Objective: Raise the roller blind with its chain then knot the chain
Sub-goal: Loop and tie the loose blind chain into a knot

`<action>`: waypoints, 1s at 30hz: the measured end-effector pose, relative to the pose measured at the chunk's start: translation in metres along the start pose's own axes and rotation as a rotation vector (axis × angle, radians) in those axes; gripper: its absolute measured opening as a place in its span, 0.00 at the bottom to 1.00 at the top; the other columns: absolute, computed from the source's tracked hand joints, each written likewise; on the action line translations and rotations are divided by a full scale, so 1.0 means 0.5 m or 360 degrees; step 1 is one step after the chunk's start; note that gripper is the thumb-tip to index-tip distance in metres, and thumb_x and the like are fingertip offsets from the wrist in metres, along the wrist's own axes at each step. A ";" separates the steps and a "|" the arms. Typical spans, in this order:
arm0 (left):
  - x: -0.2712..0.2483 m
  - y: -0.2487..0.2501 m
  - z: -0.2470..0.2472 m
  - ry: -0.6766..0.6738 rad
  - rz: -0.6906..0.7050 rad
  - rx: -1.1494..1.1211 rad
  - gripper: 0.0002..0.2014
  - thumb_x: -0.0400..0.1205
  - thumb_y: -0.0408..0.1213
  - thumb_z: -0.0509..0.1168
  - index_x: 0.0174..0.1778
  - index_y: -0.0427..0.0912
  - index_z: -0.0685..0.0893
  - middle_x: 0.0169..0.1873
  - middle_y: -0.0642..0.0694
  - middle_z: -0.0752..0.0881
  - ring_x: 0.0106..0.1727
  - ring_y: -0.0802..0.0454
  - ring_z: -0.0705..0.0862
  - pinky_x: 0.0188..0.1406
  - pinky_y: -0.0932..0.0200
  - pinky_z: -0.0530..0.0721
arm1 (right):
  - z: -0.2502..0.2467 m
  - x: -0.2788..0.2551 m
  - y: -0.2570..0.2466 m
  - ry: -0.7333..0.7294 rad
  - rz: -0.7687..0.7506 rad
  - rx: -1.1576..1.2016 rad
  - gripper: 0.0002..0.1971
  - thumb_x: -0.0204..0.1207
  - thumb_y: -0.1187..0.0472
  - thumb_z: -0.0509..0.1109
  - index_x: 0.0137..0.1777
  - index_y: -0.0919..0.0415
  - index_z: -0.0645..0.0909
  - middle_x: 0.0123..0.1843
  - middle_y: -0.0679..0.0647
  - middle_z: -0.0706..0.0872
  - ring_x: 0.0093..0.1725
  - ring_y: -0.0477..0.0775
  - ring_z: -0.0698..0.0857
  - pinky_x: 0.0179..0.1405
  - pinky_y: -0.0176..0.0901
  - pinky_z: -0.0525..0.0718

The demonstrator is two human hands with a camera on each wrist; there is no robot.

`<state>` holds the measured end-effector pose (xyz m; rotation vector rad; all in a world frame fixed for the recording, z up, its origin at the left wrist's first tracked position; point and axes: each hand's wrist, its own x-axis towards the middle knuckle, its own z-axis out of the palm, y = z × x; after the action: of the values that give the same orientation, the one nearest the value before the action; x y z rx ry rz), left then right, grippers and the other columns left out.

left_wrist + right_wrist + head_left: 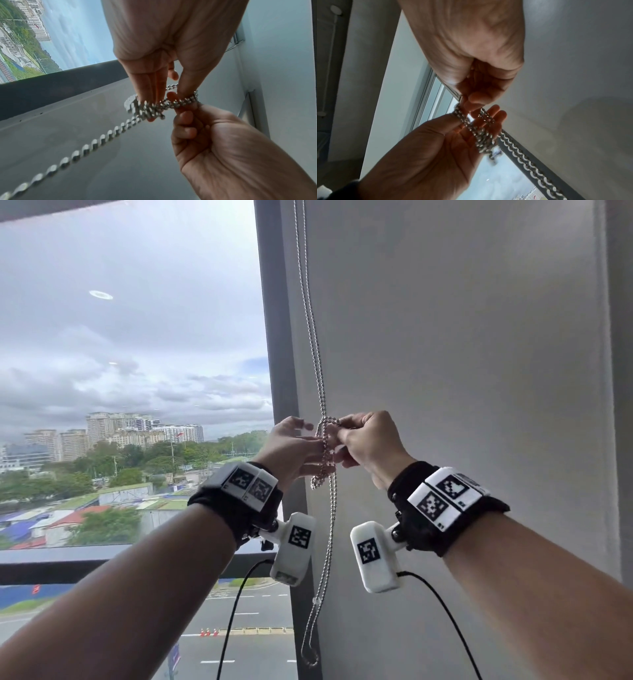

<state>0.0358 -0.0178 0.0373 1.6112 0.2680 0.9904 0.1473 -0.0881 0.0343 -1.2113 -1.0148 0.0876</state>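
Window glass (130, 337) at left is uncovered. Knotting step is judged in hand: chain (325, 446) is looped over left hand (291, 453) fingers and pinched by right hand (368, 443); tightening is called for next.

There is one bead chain (317, 361), and two strands of it hang down. There are two hands: the left hand (291, 453) and the right hand (368, 445). There is one window (130, 354).

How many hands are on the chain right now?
2. The left hand has the chain looped over its fingers; the right hand pinches it just right of that.
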 end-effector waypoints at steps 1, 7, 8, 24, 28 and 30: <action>0.000 -0.003 0.003 -0.0025 -0.0030 0.0020 0.27 0.69 0.24 0.73 0.62 0.35 0.69 0.39 0.34 0.88 0.37 0.38 0.87 0.47 0.36 0.87 | 0.002 0.000 -0.002 -0.0029 0.0028 0.0024 0.06 0.76 0.62 0.76 0.47 0.65 0.88 0.35 0.60 0.91 0.19 0.48 0.81 0.16 0.34 0.76; 0.000 -0.006 0.001 -0.0001 -0.0078 0.0154 0.31 0.69 0.26 0.75 0.65 0.36 0.70 0.42 0.33 0.88 0.38 0.41 0.87 0.44 0.46 0.85 | 0.004 -0.009 -0.003 -0.0234 0.0206 0.0201 0.06 0.81 0.64 0.66 0.48 0.60 0.86 0.31 0.57 0.82 0.16 0.46 0.71 0.19 0.35 0.63; 0.000 -0.005 -0.001 0.0020 -0.0073 0.0193 0.31 0.68 0.27 0.76 0.65 0.36 0.70 0.44 0.33 0.88 0.40 0.41 0.86 0.46 0.45 0.85 | 0.003 -0.009 -0.002 -0.0259 0.0220 0.0230 0.07 0.81 0.65 0.65 0.47 0.60 0.85 0.28 0.54 0.79 0.17 0.46 0.70 0.19 0.36 0.61; -0.005 -0.029 -0.075 -0.0086 -0.0064 -0.0214 0.10 0.73 0.21 0.65 0.42 0.38 0.73 0.35 0.43 0.78 0.33 0.50 0.80 0.40 0.50 0.89 | 0.000 -0.018 0.055 -0.0401 0.0217 0.0877 0.17 0.76 0.68 0.72 0.64 0.61 0.78 0.37 0.55 0.90 0.44 0.55 0.86 0.51 0.47 0.81; -0.007 -0.012 -0.089 -0.0044 -0.0024 -0.0128 0.13 0.76 0.25 0.62 0.28 0.44 0.73 0.32 0.44 0.75 0.31 0.52 0.76 0.33 0.58 0.80 | 0.000 -0.029 0.065 -0.0511 0.0158 0.0861 0.11 0.80 0.70 0.67 0.61 0.65 0.76 0.32 0.57 0.80 0.31 0.54 0.82 0.40 0.46 0.86; -0.010 -0.001 -0.090 -0.0002 -0.0008 -0.0108 0.15 0.76 0.26 0.63 0.25 0.46 0.74 0.31 0.45 0.75 0.28 0.52 0.74 0.33 0.58 0.78 | 0.005 -0.033 0.066 -0.0454 -0.0017 0.0494 0.03 0.81 0.69 0.67 0.52 0.64 0.78 0.32 0.57 0.79 0.28 0.52 0.79 0.34 0.43 0.83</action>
<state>0.0006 0.0106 0.0332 1.5489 0.2348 0.9848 0.1506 -0.0820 -0.0022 -0.9242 -1.2048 0.4050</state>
